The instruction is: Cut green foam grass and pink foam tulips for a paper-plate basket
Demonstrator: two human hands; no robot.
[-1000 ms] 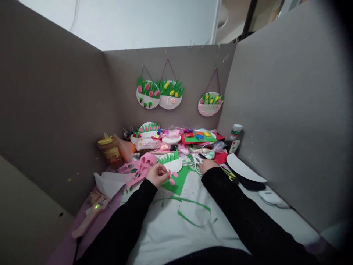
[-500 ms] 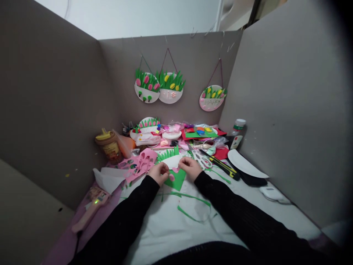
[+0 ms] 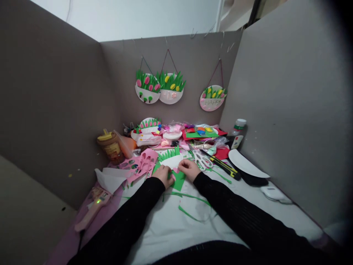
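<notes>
**Two hands close in on the green sheet**

Both hands now lie low at the middle of the tabletop (image 3: 171, 224). The left hand (image 3: 164, 174) rests palm down, fingers curled, on the green sheet (image 3: 179, 179); half a second ago it was raised a little with its fingertips pinched together. A small pink petal (image 3: 172, 177) peeks out at its fingertips, but whether the hand grips it or only covers it cannot be told. The right hand (image 3: 189, 169) sits just beside, fingers bent, its tips touching the lower edge of the half paper plate (image 3: 171, 161) with green grass spikes; whether it pinches anything is hidden. A second ago this hand was off to the right near the scissors (image 3: 202, 159); it has since come in toward the left hand.

Left of the hands lies a pink sheet with cut-out holes (image 3: 143, 165), with white paper (image 3: 110, 178) beyond it and a pink glue gun (image 3: 92, 210) near the tabletop's edge. Thin green strips (image 3: 190, 215) curl on the white cover in front of the sleeves. Right of the scissors lies a yellow-and-black cutter (image 3: 224, 166), then a plain white plate (image 3: 246, 164) and a bottle (image 3: 237, 133). A lidded brown cup (image 3: 109, 146) stands at the left wall. Three finished flower plates (image 3: 160, 88) hang on the back panel.
</notes>
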